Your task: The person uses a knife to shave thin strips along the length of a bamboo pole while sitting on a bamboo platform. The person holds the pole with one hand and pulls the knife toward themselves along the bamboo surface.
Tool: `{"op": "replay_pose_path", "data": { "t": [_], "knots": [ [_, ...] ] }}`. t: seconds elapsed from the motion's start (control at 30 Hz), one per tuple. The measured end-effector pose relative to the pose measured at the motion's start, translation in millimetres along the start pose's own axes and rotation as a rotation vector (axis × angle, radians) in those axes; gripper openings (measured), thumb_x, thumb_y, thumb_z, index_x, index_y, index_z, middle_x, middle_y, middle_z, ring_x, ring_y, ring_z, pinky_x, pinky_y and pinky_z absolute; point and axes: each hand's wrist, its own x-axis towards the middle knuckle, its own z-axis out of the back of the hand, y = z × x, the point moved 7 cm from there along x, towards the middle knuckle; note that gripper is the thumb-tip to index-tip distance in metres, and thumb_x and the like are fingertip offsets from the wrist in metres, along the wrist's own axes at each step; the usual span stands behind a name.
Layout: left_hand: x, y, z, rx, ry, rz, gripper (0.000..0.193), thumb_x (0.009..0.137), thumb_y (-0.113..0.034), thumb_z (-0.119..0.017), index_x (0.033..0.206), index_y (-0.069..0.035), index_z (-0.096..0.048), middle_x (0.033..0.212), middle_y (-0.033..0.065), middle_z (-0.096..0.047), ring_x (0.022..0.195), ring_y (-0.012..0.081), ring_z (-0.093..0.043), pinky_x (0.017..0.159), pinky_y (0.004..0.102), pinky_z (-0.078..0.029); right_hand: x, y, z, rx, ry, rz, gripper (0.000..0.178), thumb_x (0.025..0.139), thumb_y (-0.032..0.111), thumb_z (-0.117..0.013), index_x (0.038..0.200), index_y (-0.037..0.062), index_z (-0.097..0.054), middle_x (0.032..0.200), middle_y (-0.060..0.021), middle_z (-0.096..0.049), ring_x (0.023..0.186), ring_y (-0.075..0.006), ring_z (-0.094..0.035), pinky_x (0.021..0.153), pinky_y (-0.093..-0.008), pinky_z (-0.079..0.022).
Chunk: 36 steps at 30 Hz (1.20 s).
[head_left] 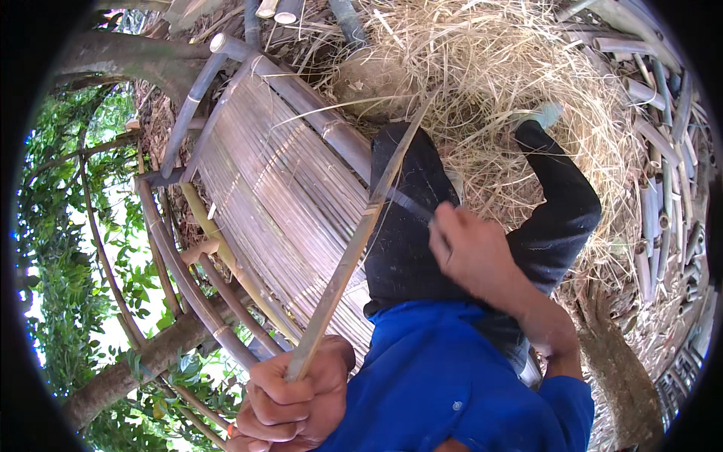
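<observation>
My left hand (295, 399) is closed round the lower end of a long bamboo strip (354, 252), which slants up and away to the right across my lap. My right hand (478, 252), somewhat blurred, grips a knife whose narrow grey blade (410, 203) points to the left. The blade's tip meets or lies right behind the strip near its middle; I cannot tell which. Its handle is hidden inside my fist. Thin pale fibres hang along the strip beside the blade.
A slatted bamboo bench (279, 181) with thick pole rails lies to my left. Pale shavings (489, 68) heap on the ground ahead. Cut bamboo poles (663, 151) are piled at the right, near a tree trunk (621, 369). My legs in black trousers (410, 248) stretch forward.
</observation>
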Motion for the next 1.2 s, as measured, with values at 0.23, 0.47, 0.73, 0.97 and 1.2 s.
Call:
{"op": "replay_pose_path", "data": {
  "t": [0.23, 0.47, 0.73, 0.97, 1.2],
  "knots": [
    [-6.5, -8.0, 0.1, 0.044, 0.002, 0.015, 0.038, 0.103, -0.041, -0.056, 0.093, -0.005, -0.052, 0.066, -0.0039, -0.036, 0.047, 0.0047, -0.028, 0.039, 0.0235, -0.021, -12.4, 55.1, 17.7, 0.052, -0.017, 0.177, 0.014, 0.088, 0.015, -0.066, 0.09, 0.0081, -0.055, 0.075, -0.0101, -0.055, 0.056, -0.0282, -0.062, 0.046, -0.0406, -0.052],
    [-8.6, -5.9, 5.8, 0.081, 0.009, -0.002, 0.038, 0.105, -0.041, -0.052, 0.095, -0.005, -0.049, 0.067, -0.0037, -0.035, 0.047, 0.0057, -0.027, 0.04, 0.0239, -0.021, -25.1, 69.1, 18.5, 0.162, 0.008, 0.277, 0.01, 0.094, 0.016, -0.059, 0.096, 0.007, -0.054, 0.072, -0.0134, -0.058, 0.059, -0.0366, -0.063, 0.049, -0.0452, -0.054],
    [-12.8, -10.4, 11.4, 0.032, 0.006, -0.061, 0.032, 0.102, -0.029, -0.055, 0.083, -0.007, -0.041, 0.067, -0.0025, -0.032, 0.049, 0.006, -0.031, 0.042, 0.0223, -0.025, -17.0, 46.5, 3.2, 0.101, 0.076, 0.235, 0.014, 0.093, 0.017, -0.058, 0.103, 0.0083, -0.055, 0.077, -0.0174, -0.061, 0.061, -0.0363, -0.066, 0.048, -0.0464, -0.054],
    [-9.7, 1.6, 3.0, 0.059, -0.031, -0.048, 0.037, 0.106, -0.048, -0.045, 0.092, -0.014, -0.047, 0.068, -0.0062, -0.037, 0.049, 0.0061, -0.029, 0.05, 0.0251, -0.028, 11.3, -20.1, -18.0, 0.017, 0.057, 0.01, 0.012, 0.093, 0.016, -0.059, 0.101, 0.0086, -0.053, 0.078, -0.0164, -0.059, 0.062, -0.0367, -0.065, 0.052, -0.0472, -0.054],
    [-3.3, 10.7, 8.5, 0.004, -0.046, -0.065, 0.037, 0.107, -0.045, -0.044, 0.085, -0.015, -0.042, 0.066, -0.0076, -0.033, 0.046, 0.0044, -0.026, 0.044, 0.0225, -0.02, 41.0, -93.5, -56.0, -0.012, 0.02, -0.096, 0.018, 0.092, 0.018, -0.061, 0.104, 0.0094, -0.051, 0.08, -0.0174, -0.06, 0.064, -0.0387, -0.065, 0.055, -0.0486, -0.055]
  ]
}}
